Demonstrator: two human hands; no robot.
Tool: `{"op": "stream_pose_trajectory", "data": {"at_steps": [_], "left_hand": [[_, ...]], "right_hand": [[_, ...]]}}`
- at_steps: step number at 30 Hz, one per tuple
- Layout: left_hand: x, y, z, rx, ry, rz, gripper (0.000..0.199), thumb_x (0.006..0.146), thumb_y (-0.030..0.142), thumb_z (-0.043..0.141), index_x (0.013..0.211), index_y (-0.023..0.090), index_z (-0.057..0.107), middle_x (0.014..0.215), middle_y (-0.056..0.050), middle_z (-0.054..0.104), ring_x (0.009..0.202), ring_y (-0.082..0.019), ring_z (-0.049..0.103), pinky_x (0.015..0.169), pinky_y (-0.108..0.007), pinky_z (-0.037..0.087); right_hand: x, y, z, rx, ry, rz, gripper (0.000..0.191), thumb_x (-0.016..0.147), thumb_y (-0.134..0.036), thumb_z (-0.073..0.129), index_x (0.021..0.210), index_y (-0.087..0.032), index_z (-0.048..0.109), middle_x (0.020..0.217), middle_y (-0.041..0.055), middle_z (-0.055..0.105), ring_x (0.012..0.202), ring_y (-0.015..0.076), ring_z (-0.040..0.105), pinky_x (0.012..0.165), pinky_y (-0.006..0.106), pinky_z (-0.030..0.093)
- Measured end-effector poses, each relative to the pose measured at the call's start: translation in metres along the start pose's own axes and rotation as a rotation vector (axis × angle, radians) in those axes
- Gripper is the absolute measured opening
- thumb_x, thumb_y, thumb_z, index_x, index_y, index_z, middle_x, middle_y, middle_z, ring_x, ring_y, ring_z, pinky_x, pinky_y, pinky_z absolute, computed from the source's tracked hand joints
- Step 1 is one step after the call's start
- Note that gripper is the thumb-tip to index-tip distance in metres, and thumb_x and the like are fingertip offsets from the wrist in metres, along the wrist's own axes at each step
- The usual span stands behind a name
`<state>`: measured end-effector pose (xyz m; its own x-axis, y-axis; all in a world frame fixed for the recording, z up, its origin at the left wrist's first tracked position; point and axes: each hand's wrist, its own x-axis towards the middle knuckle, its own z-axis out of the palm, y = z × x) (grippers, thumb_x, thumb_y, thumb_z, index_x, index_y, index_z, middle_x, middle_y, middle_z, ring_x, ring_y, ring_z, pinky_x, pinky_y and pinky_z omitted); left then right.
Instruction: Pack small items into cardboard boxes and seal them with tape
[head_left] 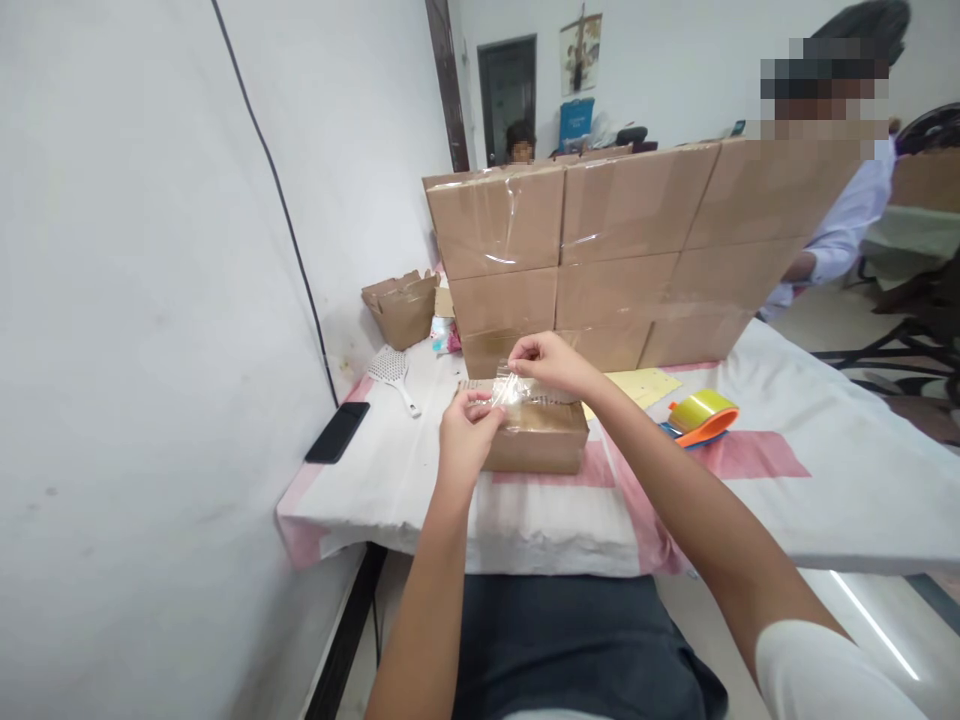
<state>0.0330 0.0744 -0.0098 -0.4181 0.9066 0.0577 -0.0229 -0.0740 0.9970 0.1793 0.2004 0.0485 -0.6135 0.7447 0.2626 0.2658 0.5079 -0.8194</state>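
Observation:
A strip of clear packing tape (511, 388) stretches between my two hands, just over a small brown cardboard box (538, 452) on the table. My left hand (469, 428) pinches the near end of the strip at the box's left side. Further back, my right hand (551, 362) has its fingers closed on the far end. Whether the strip touches the box top cannot be made out. To the right, an orange tape dispenser with a yellowish roll (703, 416) lies on the cloth.
Behind the box rises a wall of stacked cartons (615, 215). On the left are a white hairbrush (391, 372), a black phone (337, 433) and an open carton (403, 308). A yellow sheet (641, 386) lies right of the box. A person (844, 225) stands behind the cartons.

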Motion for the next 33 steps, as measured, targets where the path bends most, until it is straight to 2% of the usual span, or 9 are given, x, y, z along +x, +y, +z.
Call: {"op": "stream_pose_trajectory", "data": {"at_steps": [4, 8, 12, 15, 17, 21, 25, 27, 33], "left_hand": [[-0.001, 0.006, -0.008, 0.054, -0.043, 0.006, 0.027, 0.069, 0.027, 0.08, 0.093, 0.016, 0.073, 0.078, -0.005, 0.075, 0.075, -0.019, 0.071, 0.075, -0.03, 0.053], [-0.006, 0.016, -0.018, 0.158, -0.118, 0.053, 0.022, 0.071, 0.033, 0.079, 0.086, 0.017, 0.079, 0.089, -0.008, 0.078, 0.087, -0.023, 0.071, 0.084, -0.033, 0.052], [-0.017, 0.027, -0.028, 0.277, -0.121, 0.152, 0.018, 0.078, 0.037, 0.073, 0.082, 0.02, 0.076, 0.091, -0.006, 0.076, 0.094, -0.024, 0.069, 0.088, -0.035, 0.05], [-0.021, 0.032, -0.032, 0.404, -0.051, 0.237, 0.019, 0.078, 0.039, 0.074, 0.077, 0.021, 0.075, 0.11, -0.008, 0.073, 0.111, -0.027, 0.064, 0.092, -0.035, 0.048], [-0.022, 0.032, -0.032, 0.409, -0.019, 0.25, 0.019, 0.077, 0.04, 0.075, 0.075, 0.02, 0.074, 0.113, -0.009, 0.072, 0.111, -0.027, 0.064, 0.091, -0.035, 0.049], [-0.022, 0.025, -0.028, 0.189, -0.076, 0.131, 0.023, 0.078, 0.038, 0.074, 0.089, 0.018, 0.074, 0.082, -0.005, 0.075, 0.082, -0.021, 0.069, 0.081, -0.032, 0.051], [-0.029, 0.018, -0.021, 0.131, -0.11, -0.008, 0.061, 0.076, 0.036, 0.077, 0.132, 0.016, 0.063, 0.071, -0.002, 0.074, 0.077, -0.019, 0.069, 0.075, -0.03, 0.051], [-0.031, 0.015, -0.02, 0.151, -0.084, -0.029, 0.072, 0.078, 0.037, 0.077, 0.143, 0.015, 0.056, 0.072, -0.003, 0.075, 0.08, -0.02, 0.07, 0.077, -0.03, 0.051], [-0.026, 0.006, -0.031, 0.192, 0.135, 0.027, 0.055, 0.082, 0.043, 0.075, 0.127, 0.015, 0.063, 0.069, -0.001, 0.07, 0.076, -0.018, 0.067, 0.076, -0.029, 0.05]], "right_hand": [[-0.019, -0.025, -0.003, -0.154, 0.122, -0.256, 0.011, 0.087, -0.024, 0.064, 0.078, -0.019, 0.069, 0.076, 0.0028, 0.066, 0.081, 0.0184, 0.059, 0.074, 0.031, 0.046], [-0.039, -0.043, 0.0, -0.332, 0.114, -0.573, 0.016, 0.095, -0.019, 0.057, 0.082, -0.021, 0.066, 0.086, 0.0054, 0.065, 0.099, 0.0225, 0.058, 0.088, 0.037, 0.045], [-0.049, -0.048, 0.002, -0.411, 0.134, -0.695, 0.018, 0.1, -0.018, 0.053, 0.086, -0.021, 0.064, 0.086, 0.0051, 0.064, 0.1, 0.0231, 0.056, 0.087, 0.039, 0.043], [-0.049, -0.049, 0.002, -0.364, 0.18, -0.729, 0.015, 0.098, -0.017, 0.056, 0.085, -0.021, 0.062, 0.083, 0.0043, 0.063, 0.097, 0.0229, 0.056, 0.084, 0.038, 0.044], [-0.049, -0.05, 0.001, -0.314, 0.184, -0.734, 0.014, 0.097, -0.015, 0.057, 0.085, -0.021, 0.061, 0.08, 0.0034, 0.063, 0.095, 0.0222, 0.055, 0.083, 0.037, 0.045], [-0.044, -0.05, 0.002, -0.264, 0.19, -0.666, 0.015, 0.096, -0.015, 0.057, 0.083, -0.022, 0.061, 0.08, 0.0033, 0.066, 0.09, 0.0212, 0.056, 0.08, 0.035, 0.046], [-0.035, -0.041, 0.002, -0.225, 0.21, -0.485, 0.012, 0.092, -0.016, 0.061, 0.08, -0.02, 0.063, 0.08, 0.0036, 0.068, 0.087, 0.0206, 0.059, 0.078, 0.034, 0.045], [-0.031, -0.035, -0.001, -0.197, 0.185, -0.391, 0.011, 0.09, -0.018, 0.061, 0.079, -0.02, 0.064, 0.08, 0.0032, 0.068, 0.084, 0.0192, 0.06, 0.076, 0.032, 0.044], [-0.027, -0.03, -0.01, -0.123, 0.169, -0.205, 0.01, 0.086, -0.021, 0.061, 0.077, -0.018, 0.065, 0.074, 0.0007, 0.066, 0.07, 0.0142, 0.055, 0.066, 0.028, 0.039]]}}
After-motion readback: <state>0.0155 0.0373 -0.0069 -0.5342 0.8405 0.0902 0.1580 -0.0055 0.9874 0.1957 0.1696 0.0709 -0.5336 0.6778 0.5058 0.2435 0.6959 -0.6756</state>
